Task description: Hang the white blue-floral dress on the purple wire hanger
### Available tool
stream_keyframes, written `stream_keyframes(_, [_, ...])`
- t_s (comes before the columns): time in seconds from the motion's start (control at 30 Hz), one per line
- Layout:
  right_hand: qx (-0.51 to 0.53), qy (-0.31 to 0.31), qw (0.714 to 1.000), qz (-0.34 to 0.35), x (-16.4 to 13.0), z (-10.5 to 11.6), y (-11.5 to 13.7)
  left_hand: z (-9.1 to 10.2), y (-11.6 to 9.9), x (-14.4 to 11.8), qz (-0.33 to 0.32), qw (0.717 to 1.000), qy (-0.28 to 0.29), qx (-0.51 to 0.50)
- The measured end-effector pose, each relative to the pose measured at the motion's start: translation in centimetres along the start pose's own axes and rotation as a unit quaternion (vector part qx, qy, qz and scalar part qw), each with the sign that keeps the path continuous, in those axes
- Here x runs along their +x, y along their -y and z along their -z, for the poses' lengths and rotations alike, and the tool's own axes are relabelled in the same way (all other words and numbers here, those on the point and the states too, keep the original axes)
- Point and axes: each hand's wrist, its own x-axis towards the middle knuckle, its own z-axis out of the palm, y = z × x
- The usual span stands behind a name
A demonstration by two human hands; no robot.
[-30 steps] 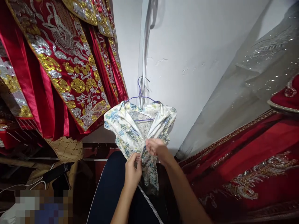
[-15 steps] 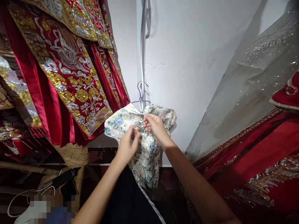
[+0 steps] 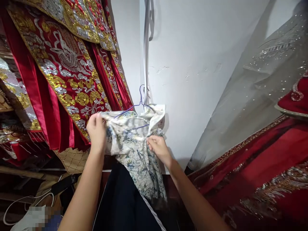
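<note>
Centrally, one small cream satin garment printed with blue and green flowers, hung on a thin purple wire hanger whose hook sits against a pale vertical strip on the white wall.

Left hand: fingers closed on the garment's left shoulder edge, drawing the cloth out to the side; the hand lies just in front of the hem of the red robes.

Right hand: fingers pinched shut on the garment's front edge below the collar, on its right side.

Surroundings, left: hanging red satin robes with heavy gold and silver embroidery, overlapping in layers and crowding close to the garment's left edge; below them a tan quilted piece, a white cable, and a blurred patch at the lower corner.

Surroundings, right: sheer grey sequinned fabric slanting across the wall, over a red embroidered cloth with gold trim; a red piece with a pale beaded edge at the frame's border.

Below: dark navy fabric with a white stripe, hanging beneath the floral garment, between the two forearms.
</note>
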Motion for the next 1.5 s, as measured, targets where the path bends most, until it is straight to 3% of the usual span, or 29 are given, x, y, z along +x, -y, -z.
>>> stream_keyframes(0.07, [0.022,0.028,0.999,-0.012,-1.3,-0.4,-0.5,2.0,3.6,-1.5,0.136,0.982,-0.071,-0.107])
stream_keyframes(0.13, [0.021,0.062,0.998,-0.023,-2.3,-0.6,-0.2,3.1,6.9,-4.5,0.213,0.963,-0.105,-0.130])
stream_keyframes(0.23, [-0.004,0.139,0.988,-0.071,-3.5,-0.3,0.4,3.4,9.3,-9.6,0.264,0.962,0.052,-0.055])
stream_keyframes(0.3, [-0.030,0.196,0.976,-0.092,-4.1,0.4,0.3,2.9,8.8,-11.8,0.264,0.949,0.171,-0.019])
stream_keyframes(0.33, [-0.040,0.195,0.975,-0.094,-4.2,0.7,0.1,2.5,7.8,-12.3,0.255,0.943,0.211,-0.023])
stream_keyframes(0.5, [-0.013,0.027,0.998,-0.058,-3.8,0.5,-0.3,-0.2,0.0,-11.6,0.173,0.944,0.256,-0.117])
stream_keyframes(0.63, [0.162,0.085,0.977,-0.108,-3.9,-1.4,1.6,-1.2,-4.6,-11.0,0.065,0.917,0.386,-0.075])
stream_keyframes(0.7, [0.235,0.134,0.951,-0.153,-4.3,-1.8,2.9,-0.8,-4.8,-10.8,0.031,0.908,0.415,-0.041])
stream_keyframes(0.8, [0.245,0.227,0.922,-0.195,-4.3,-0.8,4.7,0.5,-3.6,-10.5,0.055,0.871,0.488,-0.026])
stream_keyframes(0.87, [0.153,0.308,0.918,-0.200,-3.7,0.7,5.8,1.5,-2.6,-10.3,0.073,0.814,0.576,-0.013])
stream_keyframes(0.93, [0.015,0.345,0.926,-0.153,-2.6,2.2,6.9,2.3,-1.8,-10.1,0.048,0.768,0.637,0.047])
stream_keyframes(1.0, [-0.093,0.290,0.950,-0.061,-1.3,3.3,7.5,2.8,-1.4,-9.6,-0.002,0.750,0.650,0.122])
stream_keyframes(1.07, [-0.143,0.170,0.974,0.042,0.0,3.6,7.2,3.3,-1.0,-8.8,-0.027,0.748,0.639,0.179])
stream_keyframes(1.17, [-0.200,0.052,0.974,0.092,1.9,3.0,4.6,4.1,-0.3,-7.4,-0.014,0.723,0.643,0.254])
stream_keyframes(1.33, [-0.308,0.050,0.950,0.027,5.5,2.3,-1.4,6.0,1.9,-6.2,0.018,0.659,0.628,0.413])
stream_keyframes(1.5, [-0.374,0.034,0.924,0.069,7.5,4.9,-2.9,7.2,4.5,-5.1,0.057,0.614,0.581,0.531])
